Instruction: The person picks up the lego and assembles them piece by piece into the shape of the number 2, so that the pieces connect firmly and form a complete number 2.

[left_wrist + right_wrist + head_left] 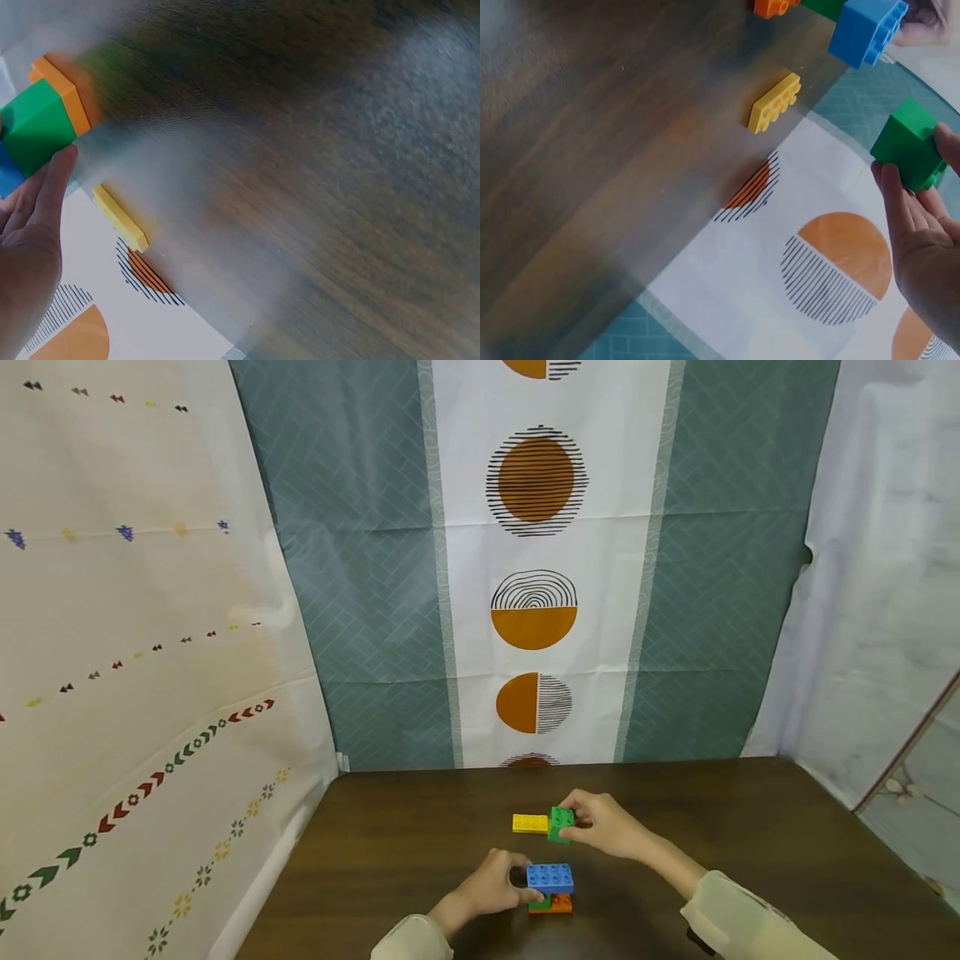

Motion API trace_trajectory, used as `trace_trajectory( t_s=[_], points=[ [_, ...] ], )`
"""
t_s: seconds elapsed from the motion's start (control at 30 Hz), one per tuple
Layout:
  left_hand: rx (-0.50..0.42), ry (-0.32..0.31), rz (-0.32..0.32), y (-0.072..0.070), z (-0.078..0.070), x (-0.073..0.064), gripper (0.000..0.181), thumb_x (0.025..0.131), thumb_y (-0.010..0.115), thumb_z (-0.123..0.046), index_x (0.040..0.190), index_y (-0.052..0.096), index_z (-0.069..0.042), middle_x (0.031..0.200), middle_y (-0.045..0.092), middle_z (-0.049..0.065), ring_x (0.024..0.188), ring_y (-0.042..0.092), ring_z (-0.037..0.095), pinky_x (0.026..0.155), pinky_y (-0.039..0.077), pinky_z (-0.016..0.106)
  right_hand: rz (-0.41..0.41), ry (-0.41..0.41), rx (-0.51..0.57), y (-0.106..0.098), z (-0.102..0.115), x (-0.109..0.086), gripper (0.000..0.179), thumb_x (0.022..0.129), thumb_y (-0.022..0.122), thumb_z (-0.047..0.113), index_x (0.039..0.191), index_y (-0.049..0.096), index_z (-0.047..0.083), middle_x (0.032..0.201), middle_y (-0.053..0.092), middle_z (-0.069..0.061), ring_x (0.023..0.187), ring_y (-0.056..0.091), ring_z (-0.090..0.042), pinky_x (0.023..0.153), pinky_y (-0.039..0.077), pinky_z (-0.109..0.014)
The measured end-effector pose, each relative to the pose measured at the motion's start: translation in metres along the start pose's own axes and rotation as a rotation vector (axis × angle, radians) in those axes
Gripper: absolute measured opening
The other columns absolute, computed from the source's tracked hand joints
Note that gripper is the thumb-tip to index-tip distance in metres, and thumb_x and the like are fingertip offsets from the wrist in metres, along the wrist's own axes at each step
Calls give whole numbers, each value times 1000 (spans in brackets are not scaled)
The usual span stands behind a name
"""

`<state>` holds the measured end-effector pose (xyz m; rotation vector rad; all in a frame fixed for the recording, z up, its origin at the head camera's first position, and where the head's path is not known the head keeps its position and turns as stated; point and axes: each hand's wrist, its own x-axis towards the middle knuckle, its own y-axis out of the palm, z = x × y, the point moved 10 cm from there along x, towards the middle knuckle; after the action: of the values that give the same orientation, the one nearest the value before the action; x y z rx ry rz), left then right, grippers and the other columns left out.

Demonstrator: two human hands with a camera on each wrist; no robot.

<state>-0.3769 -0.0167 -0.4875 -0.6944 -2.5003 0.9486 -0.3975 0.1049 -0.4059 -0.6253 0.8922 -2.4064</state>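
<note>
In the head view my left hand (pixel 495 885) grips a small stack of toy building bricks from its left side. A blue brick (pixel 550 878) tops the stack, a green brick (pixel 41 127) sits under it, and an orange brick (pixel 562 906) forms the base on the table. Farther back, my right hand (pixel 606 827) pinches a separate green brick (pixel 909 142) between thumb and fingers, held up above the table. Just left of that brick in the head view lies a flat yellow brick (pixel 530 823), studs up, touched by neither hand.
The dark wooden table (pixel 397 827) runs back to a hanging cloth (pixel 382 718) with a printed white middle band. A patterned white cloth (pixel 187 693) borders the left side, and pale sheeting (pixel 847 610) hangs on the right.
</note>
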Motion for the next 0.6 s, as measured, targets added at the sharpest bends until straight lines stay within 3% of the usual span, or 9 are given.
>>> trace_trajectory(
  t_s=[0.2, 0.4, 0.6],
  points=[
    [-6, 12, 5, 1, -1, 1, 27, 79, 81, -20, 93, 71, 0, 77, 69, -1, 64, 48, -7, 62, 45, 12, 74, 11, 94, 9, 2, -13, 27, 91, 69, 15, 107, 56, -3, 96, 72, -13, 79, 64, -4, 73, 55, -21],
    [-28, 18, 9, 2, 2, 1, 23, 80, 80, -20, 90, 71, -1, 79, 71, 1, 64, 49, -7, 62, 47, 13, 138, 12, 167, 15, 4, -22, 28, 91, 68, 14, 108, 53, -2, 100, 73, -17, 84, 66, -6, 79, 57, -24],
    [-35, 7, 21, 3, 4, 2, 24, 81, 80, -21, 91, 71, -1, 79, 70, -1, 65, 49, -6, 63, 47, 13, 177, 18, 202, 22, 2, -29, 29, 90, 69, 13, 108, 51, -2, 102, 72, -18, 85, 67, -8, 77, 55, -21]
  ],
)
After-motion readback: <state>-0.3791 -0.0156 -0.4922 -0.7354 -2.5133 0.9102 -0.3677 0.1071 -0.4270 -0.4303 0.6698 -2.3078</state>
